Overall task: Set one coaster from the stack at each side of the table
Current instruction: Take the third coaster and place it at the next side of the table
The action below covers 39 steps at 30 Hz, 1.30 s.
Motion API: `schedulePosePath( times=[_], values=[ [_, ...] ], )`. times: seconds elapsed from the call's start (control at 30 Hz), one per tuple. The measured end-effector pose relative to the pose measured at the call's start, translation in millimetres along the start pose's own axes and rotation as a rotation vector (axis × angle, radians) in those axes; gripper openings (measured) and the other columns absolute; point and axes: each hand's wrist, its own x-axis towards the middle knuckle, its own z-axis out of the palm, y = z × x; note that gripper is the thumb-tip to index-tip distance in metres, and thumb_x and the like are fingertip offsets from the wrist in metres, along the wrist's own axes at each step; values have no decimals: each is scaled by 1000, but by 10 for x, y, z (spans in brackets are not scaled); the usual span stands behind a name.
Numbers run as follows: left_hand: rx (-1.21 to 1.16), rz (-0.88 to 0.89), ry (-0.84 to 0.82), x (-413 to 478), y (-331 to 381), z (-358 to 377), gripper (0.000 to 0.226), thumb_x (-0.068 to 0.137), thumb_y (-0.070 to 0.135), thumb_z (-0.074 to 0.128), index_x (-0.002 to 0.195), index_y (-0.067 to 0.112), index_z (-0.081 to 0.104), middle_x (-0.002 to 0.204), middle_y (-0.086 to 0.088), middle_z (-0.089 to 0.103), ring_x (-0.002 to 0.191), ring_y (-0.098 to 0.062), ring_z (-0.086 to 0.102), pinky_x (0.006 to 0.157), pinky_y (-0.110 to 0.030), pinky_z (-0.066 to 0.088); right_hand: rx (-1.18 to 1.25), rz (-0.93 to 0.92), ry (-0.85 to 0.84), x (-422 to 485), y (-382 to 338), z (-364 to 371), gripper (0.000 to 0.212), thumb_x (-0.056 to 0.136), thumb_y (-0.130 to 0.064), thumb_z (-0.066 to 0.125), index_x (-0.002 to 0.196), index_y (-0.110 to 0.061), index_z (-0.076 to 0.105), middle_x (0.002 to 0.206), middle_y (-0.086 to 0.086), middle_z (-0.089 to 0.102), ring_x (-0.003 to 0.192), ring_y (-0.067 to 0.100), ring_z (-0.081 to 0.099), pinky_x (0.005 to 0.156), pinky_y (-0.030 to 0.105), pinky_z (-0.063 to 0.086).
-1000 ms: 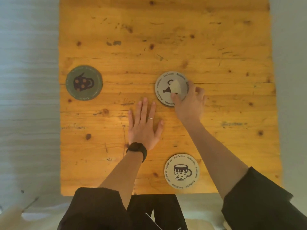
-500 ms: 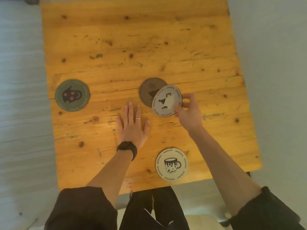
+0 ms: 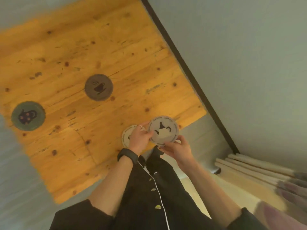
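I hold a pale grey coaster [image 3: 163, 132] with a dark pot drawing above the table's near edge, both hands on its rim. My left hand [image 3: 138, 138] pinches its left side and my right hand [image 3: 177, 149] grips its lower right. A brown coaster [image 3: 99, 87] with a cup drawing lies at the middle of the wooden table [image 3: 116, 52]. A green coaster [image 3: 28, 116] lies near the left edge. A white coaster [image 3: 127, 136] lies at the near edge, partly hidden under my left hand.
The view is tilted and blurred. A dark strip [image 3: 186, 70] runs along the floor to the right of the table. Pale folded fabric [image 3: 249, 168] lies on the floor at the lower right. My dark clothing [image 3: 154, 196] fills the bottom.
The grey coaster left the stack and came toward me off the brown coaster. My left hand rose from the table and took hold of it too. The view swung and tilted right.
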Motion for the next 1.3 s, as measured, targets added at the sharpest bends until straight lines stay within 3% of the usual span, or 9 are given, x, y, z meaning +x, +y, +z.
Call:
schedulePosePath(
  times=[0.13, 0.2, 0.33, 0.63, 0.87, 0.97, 1.03, 1.2, 1.3],
  values=[
    [64, 16, -96, -26, 159, 301, 46, 90, 4, 65, 133, 18, 54, 115, -19, 69, 75, -11, 67, 54, -28, 55, -6, 15, 56, 46, -69, -532, 30, 87, -23, 75, 112, -19, 58, 100, 5, 74, 86, 24, 76, 77, 39, 61],
    [139, 23, -152, 3, 280, 526, 48, 91, 3, 65, 134, 18, 54, 119, -20, 67, 73, -7, 64, 60, -32, 54, -14, -9, 74, 101, -159, -864, 29, 88, -31, 74, 112, -23, 62, 99, 4, 75, 85, 23, 75, 71, 37, 61],
    [238, 51, -244, 125, 436, 944, 49, 92, 7, 64, 137, 22, 52, 126, -9, 63, 81, -5, 64, 52, -9, 50, -137, -81, 45, 269, -383, -1359, 25, 90, -39, 70, 109, -23, 66, 83, -3, 78, 75, 17, 76, 58, 24, 57],
    [232, -149, -17, 512, 738, 2361, 35, 87, 26, 72, 117, 10, 63, 97, -1, 73, 75, -8, 69, 49, -11, 46, -534, -221, -9, 1078, -1302, -2588, 13, 95, -42, 61, 105, -35, 59, 86, -11, 74, 68, 9, 73, 65, 29, 61],
    [120, -63, 167, 704, 1229, 3042, 31, 86, 36, 72, 106, 13, 65, 89, 1, 69, 82, -19, 71, 71, -30, 50, -710, -372, -66, 1474, -2266, -3035, 20, 94, -43, 62, 110, -31, 60, 87, -13, 70, 77, 4, 66, 67, 26, 51],
    [77, -37, 209, 833, 1405, 3090, 35, 86, 32, 73, 109, 7, 68, 90, -3, 72, 77, -17, 71, 68, -28, 54, -751, -372, -115, 1643, -2542, -3050, 24, 94, -43, 62, 112, -27, 62, 90, -8, 73, 75, 7, 69, 72, 31, 56],
    [23, -36, 235, 925, 1500, 3055, 35, 85, 31, 74, 110, 7, 68, 93, -4, 72, 74, -13, 70, 67, -22, 53, -785, -369, -137, 1763, -2698, -2979, 27, 93, -43, 63, 113, -25, 63, 93, -5, 74, 76, 8, 71, 77, 36, 58],
    [-153, -75, 317, 1219, 1657, 2890, 36, 86, 30, 73, 113, 6, 68, 92, -1, 71, 79, -18, 70, 86, -32, 54, -946, -435, -243, 2127, -3148, -2579, 17, 92, -44, 64, 103, -30, 63, 93, -7, 73, 66, 3, 70, 70, 29, 57],
    [-233, -106, 373, 1435, 1791, 2728, 37, 85, 30, 74, 113, 6, 68, 95, -5, 73, 82, -20, 70, 88, -35, 54, -1040, -460, -316, 2389, -3441, -2235, 8, 92, -38, 65, 96, -32, 63, 90, -8, 74, 69, 6, 73, 80, 38, 60]
  ],
)
